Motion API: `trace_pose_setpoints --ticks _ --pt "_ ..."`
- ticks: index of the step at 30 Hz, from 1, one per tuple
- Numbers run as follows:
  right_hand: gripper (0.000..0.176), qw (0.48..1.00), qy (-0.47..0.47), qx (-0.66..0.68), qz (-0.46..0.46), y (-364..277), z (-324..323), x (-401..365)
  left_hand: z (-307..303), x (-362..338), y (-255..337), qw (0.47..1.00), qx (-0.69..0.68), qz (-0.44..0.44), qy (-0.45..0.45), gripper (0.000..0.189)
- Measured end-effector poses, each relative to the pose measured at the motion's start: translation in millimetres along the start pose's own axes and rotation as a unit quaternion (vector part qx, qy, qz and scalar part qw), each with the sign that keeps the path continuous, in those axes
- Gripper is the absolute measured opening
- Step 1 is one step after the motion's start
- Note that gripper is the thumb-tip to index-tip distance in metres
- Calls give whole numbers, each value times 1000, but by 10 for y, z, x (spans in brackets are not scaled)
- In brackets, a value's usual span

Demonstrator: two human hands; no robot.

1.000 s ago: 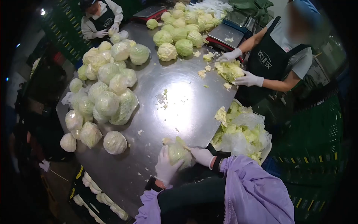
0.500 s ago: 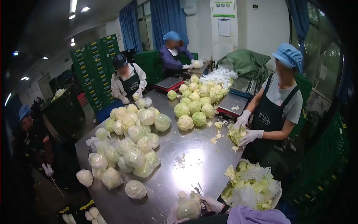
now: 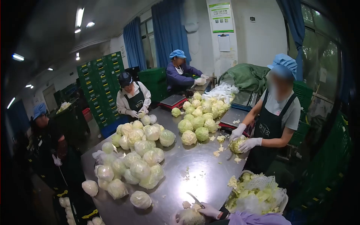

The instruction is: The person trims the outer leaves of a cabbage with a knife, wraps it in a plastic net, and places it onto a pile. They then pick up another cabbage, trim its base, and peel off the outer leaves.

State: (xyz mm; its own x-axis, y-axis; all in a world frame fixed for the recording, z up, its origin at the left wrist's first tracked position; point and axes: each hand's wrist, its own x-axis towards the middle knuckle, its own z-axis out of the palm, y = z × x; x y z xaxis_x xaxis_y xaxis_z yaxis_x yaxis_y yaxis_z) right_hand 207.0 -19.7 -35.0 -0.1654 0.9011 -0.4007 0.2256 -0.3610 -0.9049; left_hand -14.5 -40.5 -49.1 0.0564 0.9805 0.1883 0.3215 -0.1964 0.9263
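Note:
At the bottom edge of the head view, my left hand (image 3: 175,219), in a white glove, is closed against the side of a cabbage (image 3: 192,218), partly cut off by the frame. My right hand (image 3: 210,211), also gloved, grips a knife (image 3: 195,199). Its blade points up and left, just above the cabbage. A piece of cut cabbage stem (image 3: 186,204) lies by the top of that cabbage. Further left on the steel table (image 3: 176,180) sits a wrapped cabbage (image 3: 141,200), near a pile of wrapped cabbages (image 3: 139,168).
Unwrapped cabbages (image 3: 202,134) are heaped toward the back. A bin of trimmed leaves (image 3: 258,195) stands right of me. Across the right corner, a co-worker (image 3: 279,112) handles a cabbage; two more people work at the far side. Scales (image 3: 173,100) and stacked green crates (image 3: 100,88) are behind.
The view has shifted, so the table appears slightly lower. My knife blade has swung to the left over the cabbage. The right co-worker's cabbage has been turned.

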Motion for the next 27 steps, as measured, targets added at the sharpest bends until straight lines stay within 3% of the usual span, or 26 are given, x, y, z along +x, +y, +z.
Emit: trace_pose_setpoints --ticks 2,4,5,6,8,9,17,19,22,24,25,26,27 --pt "43 999 -11 33 -9 -434 12 -200 50 12 -218 999 -16 -35 18 43" --pt "45 998 -21 62 -14 -544 6 -245 -195 90 935 994 -45 -60 -82 44" --pt "47 990 -64 126 -4 -422 32 -165 -283 117 1333 977 -72 -87 -183 45" --pt "49 976 -107 189 5 -382 91 -109 -295 126 1280 976 -71 -86 -184 45" --pt "49 949 -163 268 35 -270 84 -78 -326 166 1109 945 -113 -26 -306 48" --pt "49 935 -185 300 47 -371 50 -124 -323 133 1093 937 -125 -31 -325 49" --pt "49 830 -313 456 70 -770 87 -431 -117 116 1183 925 -189 -144 -295 52" --pt "49 841 -290 456 26 -908 66 -458 -100 126 1178 918 -209 -172 -289 53" --pt "44 916 -169 352 -87 -1125 -56 -427 -127 154 1113 897 -246 -226 -290 54" --pt "31 836 -53 545 -5 -1061 -149 -373 -119 190 1022 923 -179 -170 -296 55" --pt "31 835 -52 547 -3 -901 -222 -266 -105 211 957 941 -119 -115 -294 56" --pt "29 824 -88 559 -26 -674 -313 -111 -67 253 882 958 -2 0 -287 57" --pt "27 811 -126 569 -49 -617 -357 -57 -12 335 791 958 -5 -1 -286 57"
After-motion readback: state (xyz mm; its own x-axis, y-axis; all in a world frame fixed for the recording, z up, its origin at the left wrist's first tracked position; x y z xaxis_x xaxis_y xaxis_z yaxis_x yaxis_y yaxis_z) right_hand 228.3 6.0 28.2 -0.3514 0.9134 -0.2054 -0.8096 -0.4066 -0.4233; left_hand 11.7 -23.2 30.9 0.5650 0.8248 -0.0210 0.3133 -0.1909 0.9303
